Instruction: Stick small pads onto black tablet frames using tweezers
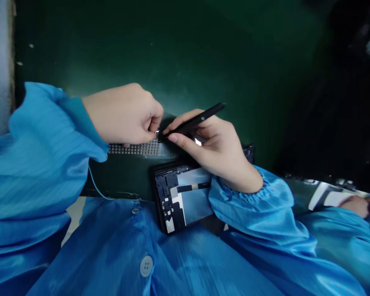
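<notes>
My left hand (126, 113) is closed in a pinch, thumb against forefinger, over a strip of small grey squares in a grid (135, 148). A tiny bright piece (157, 132) shows at its fingertips, too small to name. Between the thumb and fingers of my right hand (218, 144) is a slim black pen-shaped tool (200, 119). Its lower end meets the left fingertips; the upper end points up to the right. Below my right wrist lies an opened tablet (197, 205), tilted, its inner boards and silver plates facing up. My right forearm covers part of it.
The green table top (172, 49) stretches out ahead. Dark blurred objects (364, 41) stand at the upper right. A co-worker's blue sleeve (339, 230) and hand (356, 205) are at the right edge. A thin blue cord (95, 185) hangs from my left sleeve.
</notes>
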`<state>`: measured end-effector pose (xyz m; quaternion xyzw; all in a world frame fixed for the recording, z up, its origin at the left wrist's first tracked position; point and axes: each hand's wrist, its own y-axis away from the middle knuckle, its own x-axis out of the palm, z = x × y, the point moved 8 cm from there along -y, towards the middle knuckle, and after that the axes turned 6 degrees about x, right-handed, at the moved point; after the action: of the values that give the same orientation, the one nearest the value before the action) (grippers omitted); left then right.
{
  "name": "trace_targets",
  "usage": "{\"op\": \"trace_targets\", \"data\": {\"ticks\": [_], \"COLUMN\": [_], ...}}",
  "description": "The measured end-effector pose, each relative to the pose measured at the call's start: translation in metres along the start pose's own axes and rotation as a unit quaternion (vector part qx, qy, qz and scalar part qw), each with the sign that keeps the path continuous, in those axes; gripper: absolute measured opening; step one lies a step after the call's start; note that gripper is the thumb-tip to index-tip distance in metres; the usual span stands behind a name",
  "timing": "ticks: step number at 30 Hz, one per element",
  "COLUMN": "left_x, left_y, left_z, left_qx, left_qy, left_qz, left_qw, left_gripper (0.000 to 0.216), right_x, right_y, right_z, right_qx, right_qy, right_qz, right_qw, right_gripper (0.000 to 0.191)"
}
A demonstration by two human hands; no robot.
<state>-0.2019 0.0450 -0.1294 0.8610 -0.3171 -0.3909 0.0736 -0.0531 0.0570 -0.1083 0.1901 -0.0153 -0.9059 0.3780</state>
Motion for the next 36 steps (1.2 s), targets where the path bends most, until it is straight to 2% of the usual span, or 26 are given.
{"op": "trace_targets", "data": {"ticks": [5,9,12,14,17,19,21,24,28,31,34,36], "left_x": [-0.005,-0.004,-0.002,-0.003,-0.007,-0.009,-0.009,-0.009,-0.007,-0.006,-0.007,-0.007], "left_y": [0.001,0.0,0.001,0.004,0.008,0.009,0.009,0.007,0.006,0.006,0.007,0.007], "left_z": [-0.004,-0.005,-0.004,-0.003,-0.004,-0.005,-0.002,0.004,0.01,0.01,0.009,0.008], "left_qx": [-0.008,-0.005,-0.021,-0.035,-0.023,-0.005,0.004,0.017,0.018,0.022,0.03,0.029], "left_qy": [-0.026,-0.062,-0.084,-0.091,-0.088,-0.083,-0.079,-0.062,-0.048,-0.059,-0.077,-0.086], "left_qz": [0.005,0.016,0.025,0.022,0.009,0.002,-0.002,-0.016,-0.03,-0.037,-0.037,-0.031], "left_qw": [1.0,0.998,0.996,0.995,0.996,0.997,0.997,0.998,0.998,0.997,0.996,0.995], "left_gripper": [0.007,0.019,0.03,0.032,0.027,0.035,0.052,0.07,0.065,0.064,0.07,0.077], "right_x": [0.001,0.0,-0.005,-0.011,-0.016,-0.01,0.003,0.018,0.019,0.018,0.009,-0.004], "right_y": [0.003,-0.004,-0.001,0.016,0.064,0.099,0.122,0.129,0.122,0.123,0.117,0.102], "right_z": [0.003,0.003,0.006,0.009,0.009,0.005,0.001,-0.002,-0.001,0.01,0.023,0.029], "right_qx": [0.017,0.017,0.035,0.062,0.067,0.044,0.008,-0.041,-0.055,-0.069,-0.068,-0.057], "right_qy": [0.009,0.023,-0.019,-0.077,-0.119,-0.116,-0.103,-0.07,-0.029,0.027,0.065,0.06], "right_qz": [0.002,0.014,0.011,-0.037,-0.187,-0.281,-0.333,-0.342,-0.342,-0.326,-0.298,-0.281], "right_qw": [1.0,0.999,0.999,0.994,0.973,0.952,0.937,0.936,0.938,0.942,0.95,0.956], "right_gripper": [0.016,0.019,0.016,0.011,0.006,0.013,0.024,0.029,0.029,0.033,0.034,0.028]}}
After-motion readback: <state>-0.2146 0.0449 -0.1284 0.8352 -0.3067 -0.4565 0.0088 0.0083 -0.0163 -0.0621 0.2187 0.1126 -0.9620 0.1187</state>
